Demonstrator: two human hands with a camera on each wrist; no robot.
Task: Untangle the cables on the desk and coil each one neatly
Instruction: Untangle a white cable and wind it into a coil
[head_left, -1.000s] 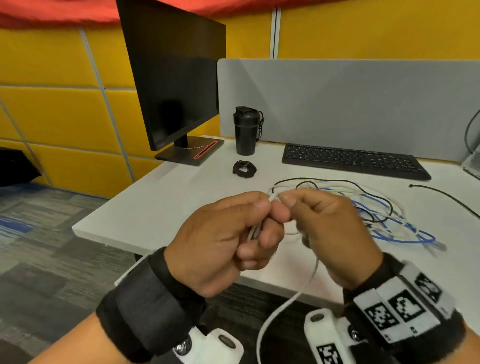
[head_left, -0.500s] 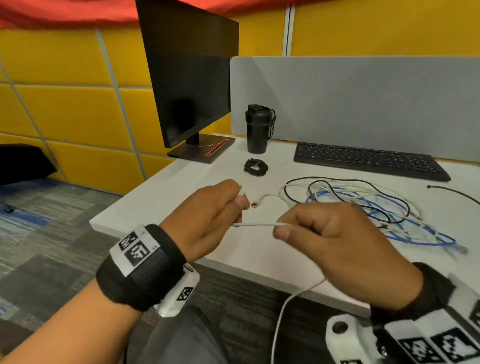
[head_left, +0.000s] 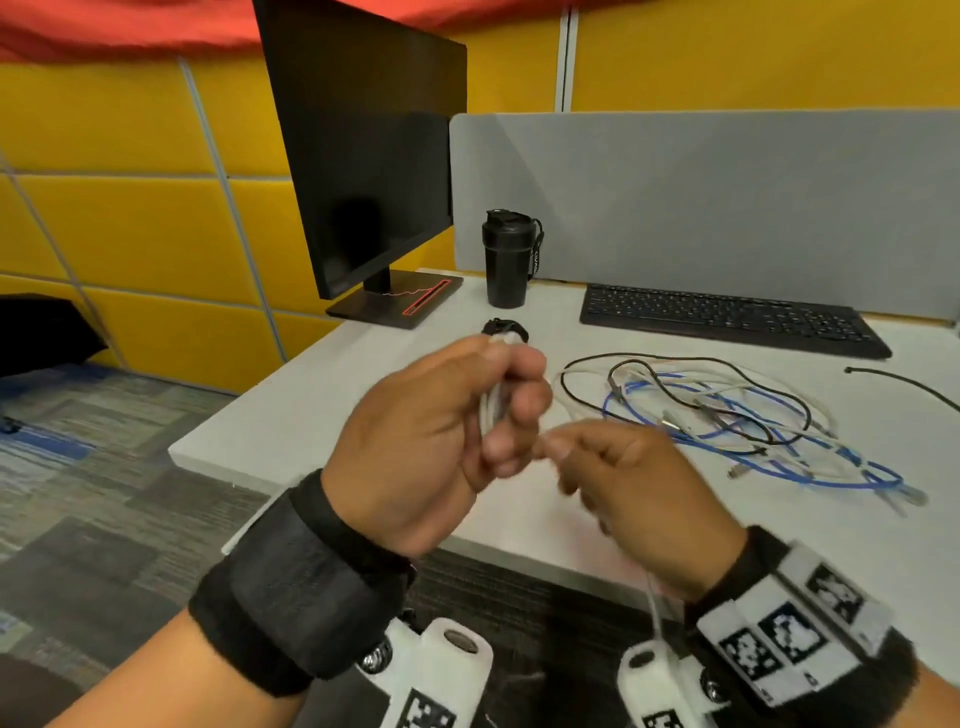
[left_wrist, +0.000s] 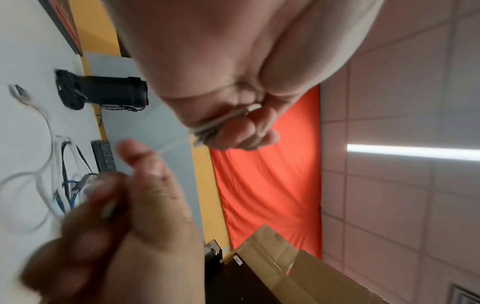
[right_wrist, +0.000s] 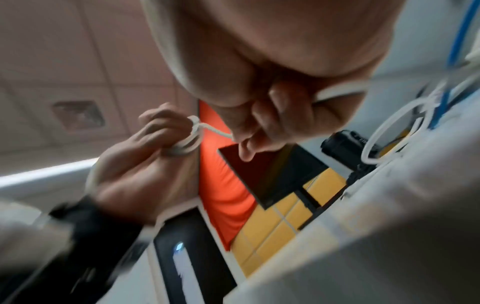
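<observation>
No word or number can be read for certain. White lettering is printed on the strap of the black bottle (left_wrist: 109, 92), seen turned and blurred in the left wrist view; its letters cannot be made out. Black-and-white square markers are carried on the wristbands (head_left: 779, 629), without text

The thin white cable (right_wrist: 193, 133) looks smooth and rubbery, as does the blue one (head_left: 748, 457). The pale desk top (head_left: 332, 410) is matt laminate, probably. The black plastic tumbler (head_left: 506, 260) has a dull sheen; the black cloth wristband (head_left: 301, 587) is coarse-woven.
</observation>
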